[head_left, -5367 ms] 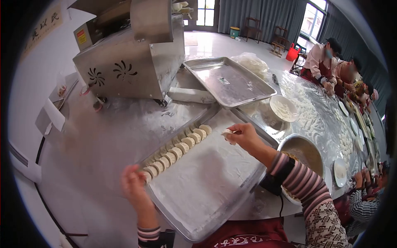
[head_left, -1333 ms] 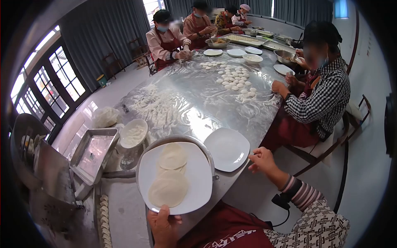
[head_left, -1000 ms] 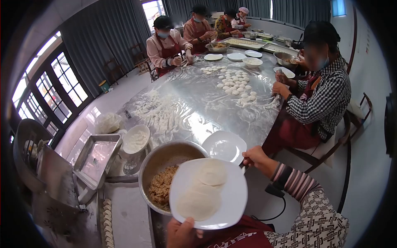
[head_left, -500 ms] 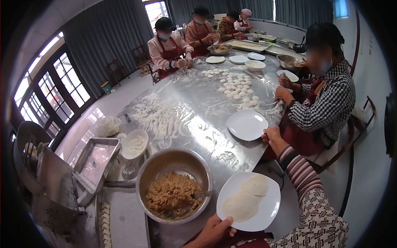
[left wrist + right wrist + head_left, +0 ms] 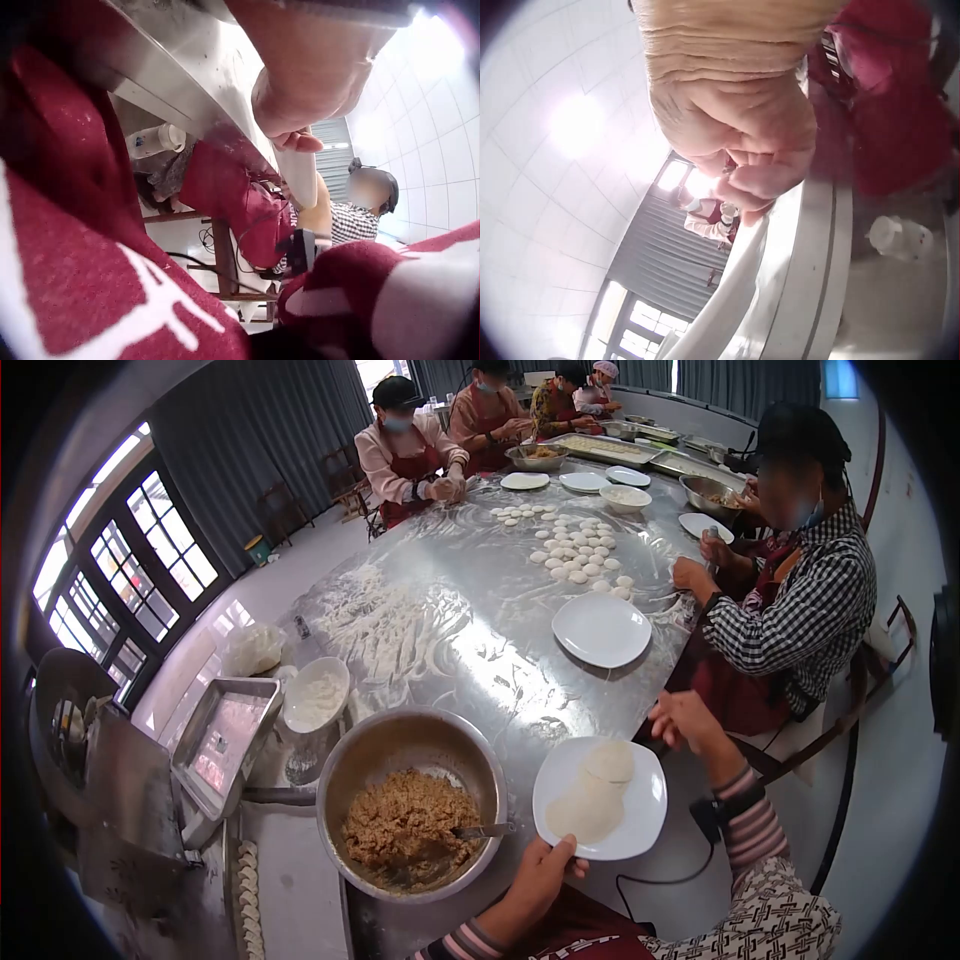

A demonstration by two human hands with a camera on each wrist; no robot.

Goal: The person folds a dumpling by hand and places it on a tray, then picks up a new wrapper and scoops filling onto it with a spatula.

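Note:
My left hand [image 5: 540, 875] grips the near rim of a white plate [image 5: 648, 825], thumb on top. Two overlapping round dough wrappers [image 5: 585, 800] lie on it, and the plate is at the table's near edge. My right hand [image 5: 690, 725] is raised just beyond the plate's right side, fingers loosely curled and holding nothing. In the right wrist view, the right hand's fingers [image 5: 754, 184] bend in over the white plate [image 5: 724, 300]. Left of the held plate stands a steel bowl [image 5: 335, 830] of brown minced filling [image 5: 410, 820] with a metal utensil handle [image 5: 485, 829] in it.
A bare white plate [image 5: 600, 630] lies farther up the floured table [image 5: 455, 595]. At lower left, a tray [image 5: 295, 870] holds a row of dumplings [image 5: 249, 900]. A flour bowl [image 5: 317, 695] and metal pan [image 5: 225, 740] stand behind. A person [image 5: 790, 580] sits at right.
Earlier, my right hand held a dumpling over the tray. The wrapper plate has moved right, off the filling bowl. The bare plate has slid farther up the table, and my right hand has let go.

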